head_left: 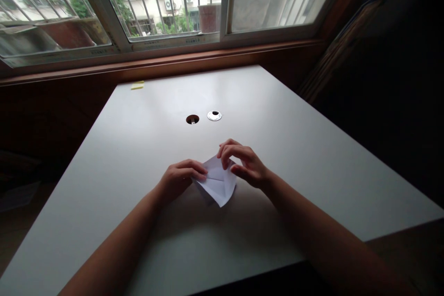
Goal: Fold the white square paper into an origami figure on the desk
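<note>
A small sheet of white folded paper [217, 186] is held up above the table, with crease lines across it and its lower right edge curling. My left hand [182, 176] grips the paper's left corner, fingers on top and the thumb hidden. My right hand [245, 163] is at the paper's upper right edge. Its fingers are bent, with the fingertips at the paper, and a gap shows between the index finger and the thumb.
The white table [152, 138] has a round cable hole [192, 120] and, beside it, a silver round cover [214, 115]. A yellow slip [138, 85] lies near the far left edge. Beyond the table is a barred window [166, 4].
</note>
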`<state>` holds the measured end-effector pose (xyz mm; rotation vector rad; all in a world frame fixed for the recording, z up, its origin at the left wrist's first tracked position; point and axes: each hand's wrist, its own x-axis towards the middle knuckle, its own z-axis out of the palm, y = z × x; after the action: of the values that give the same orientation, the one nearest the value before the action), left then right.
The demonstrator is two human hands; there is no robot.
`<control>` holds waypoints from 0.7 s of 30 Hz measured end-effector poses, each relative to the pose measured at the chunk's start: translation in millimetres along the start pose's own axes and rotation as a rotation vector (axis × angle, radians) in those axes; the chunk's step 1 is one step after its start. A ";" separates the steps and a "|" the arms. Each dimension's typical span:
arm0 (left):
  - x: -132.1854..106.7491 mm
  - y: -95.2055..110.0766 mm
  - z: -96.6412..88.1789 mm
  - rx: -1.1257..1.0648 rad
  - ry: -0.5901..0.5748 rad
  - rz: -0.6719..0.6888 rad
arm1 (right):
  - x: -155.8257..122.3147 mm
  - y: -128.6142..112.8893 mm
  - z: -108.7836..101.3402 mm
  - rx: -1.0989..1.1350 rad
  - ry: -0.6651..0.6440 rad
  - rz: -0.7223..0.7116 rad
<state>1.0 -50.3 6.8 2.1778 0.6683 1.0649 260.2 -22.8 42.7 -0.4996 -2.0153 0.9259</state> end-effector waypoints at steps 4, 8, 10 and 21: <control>-0.2 0.5 -6.1 -0.126 -0.043 -0.090 | -0.9 1.7 -2.3 0.108 -0.063 0.059; 0.7 2.7 -7.9 -0.183 -0.054 -0.142 | 1.7 2.3 -2.8 0.107 -0.200 0.080; 1.8 3.5 -7.9 -0.186 -0.068 -0.154 | 3.2 2.7 -2.9 0.047 -0.244 0.066; 4.5 -0.1 -9.5 -0.240 -0.102 -0.199 | 1.7 -5.9 2.0 -0.017 -0.477 0.150</control>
<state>-4.3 -44.4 13.7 1.9027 0.6592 0.8763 257.6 -26.4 47.4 -0.4763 -2.4377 1.2076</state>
